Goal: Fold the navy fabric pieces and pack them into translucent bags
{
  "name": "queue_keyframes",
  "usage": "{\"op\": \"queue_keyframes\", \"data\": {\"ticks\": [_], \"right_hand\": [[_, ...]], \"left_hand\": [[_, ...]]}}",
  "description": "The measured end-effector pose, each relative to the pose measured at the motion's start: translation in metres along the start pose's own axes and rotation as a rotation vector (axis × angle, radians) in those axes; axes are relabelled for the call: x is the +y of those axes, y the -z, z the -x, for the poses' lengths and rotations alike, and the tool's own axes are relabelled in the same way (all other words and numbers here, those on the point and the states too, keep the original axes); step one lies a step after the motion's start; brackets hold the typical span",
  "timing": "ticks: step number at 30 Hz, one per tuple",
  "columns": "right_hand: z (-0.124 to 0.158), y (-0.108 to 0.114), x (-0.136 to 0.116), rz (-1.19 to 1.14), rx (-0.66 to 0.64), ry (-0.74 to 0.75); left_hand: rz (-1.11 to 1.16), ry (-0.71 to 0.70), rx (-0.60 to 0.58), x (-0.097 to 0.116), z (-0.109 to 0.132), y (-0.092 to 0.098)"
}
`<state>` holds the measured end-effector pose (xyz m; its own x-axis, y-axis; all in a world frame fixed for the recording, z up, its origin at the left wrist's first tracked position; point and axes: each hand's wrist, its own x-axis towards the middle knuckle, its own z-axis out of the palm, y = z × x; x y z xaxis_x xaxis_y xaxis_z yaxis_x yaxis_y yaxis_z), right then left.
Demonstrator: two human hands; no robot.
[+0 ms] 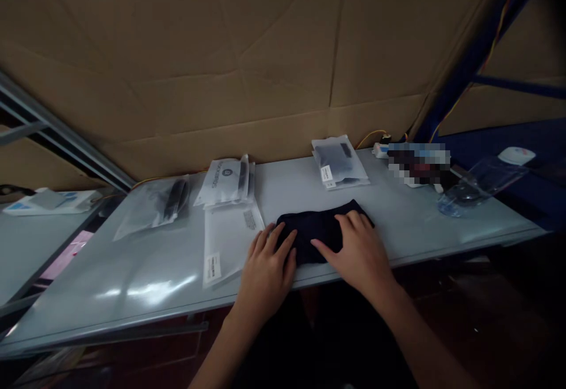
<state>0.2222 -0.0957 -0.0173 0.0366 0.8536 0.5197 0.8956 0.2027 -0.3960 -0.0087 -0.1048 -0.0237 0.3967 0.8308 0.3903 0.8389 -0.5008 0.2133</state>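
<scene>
A folded dark navy cloth lies on the grey table near its front edge. My left hand rests flat with its fingers spread on the cloth's left end. On the cloth's right part lies my right hand, fingers stretched out and pressing down. Neither hand grips anything. Just left of the cloth lies an empty clear plastic bag with a white label.
Farther back lie a stack of clear labelled bags, a bag with dark contents at the left and another packed bag at the back. A crumpled clear bag sits far right. Cardboard sheets wall off the rear.
</scene>
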Motion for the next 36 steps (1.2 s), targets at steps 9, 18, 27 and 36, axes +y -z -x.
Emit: {"op": "queue_keyframes", "data": {"ticks": [9, 18, 27, 36], "right_hand": [[-0.025, 0.016, 0.067, -0.348, 0.031, -0.313], [-0.029, 0.041, 0.135, -0.161, -0.034, -0.239], [-0.046, 0.026, 0.116, -0.296, -0.226, 0.083], [-0.008, 0.091, 0.131, -0.598, -0.357, -0.076]], "left_hand": [[-0.006, 0.01, -0.049, -0.035, 0.014, 0.02], [0.115, 0.017, 0.027, -0.057, 0.005, 0.034], [0.225, -0.005, 0.005, -0.061, -0.045, 0.02], [0.428, -0.107, -0.025, -0.032, 0.002, 0.072]]}}
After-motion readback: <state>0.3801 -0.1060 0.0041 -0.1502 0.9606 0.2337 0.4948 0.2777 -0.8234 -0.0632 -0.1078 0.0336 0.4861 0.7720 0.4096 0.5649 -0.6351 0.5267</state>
